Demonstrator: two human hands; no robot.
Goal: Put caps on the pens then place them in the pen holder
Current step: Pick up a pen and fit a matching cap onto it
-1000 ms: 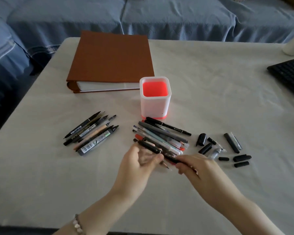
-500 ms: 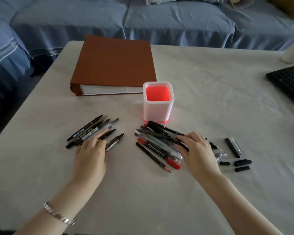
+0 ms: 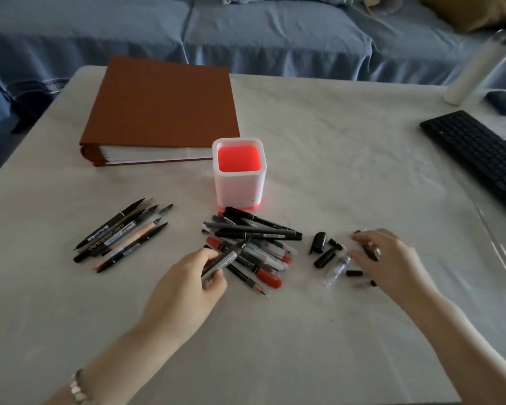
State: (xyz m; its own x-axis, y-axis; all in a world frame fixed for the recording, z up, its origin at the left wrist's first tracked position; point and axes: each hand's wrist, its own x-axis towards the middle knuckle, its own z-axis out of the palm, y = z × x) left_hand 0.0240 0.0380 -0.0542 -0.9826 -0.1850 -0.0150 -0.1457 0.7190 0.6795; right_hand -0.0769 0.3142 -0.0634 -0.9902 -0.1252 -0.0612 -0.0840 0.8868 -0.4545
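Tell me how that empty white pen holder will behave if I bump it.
The pen holder stands upright, taller than wide, with nothing inside, so it is probably light and may tip or slide if knocked near the rim. Its smooth walls look rigid, perhaps slightly slippery.

One readable marking, on a pen in the bunch at the left.
The black plastic pen barrel [image 3: 111,237] bears white capitals reading "CARBON BLACK", after a blurred word. Label print on the long black marker [image 3: 260,235] and the grey-labelled black pen [image 3: 225,260] is too small to read.
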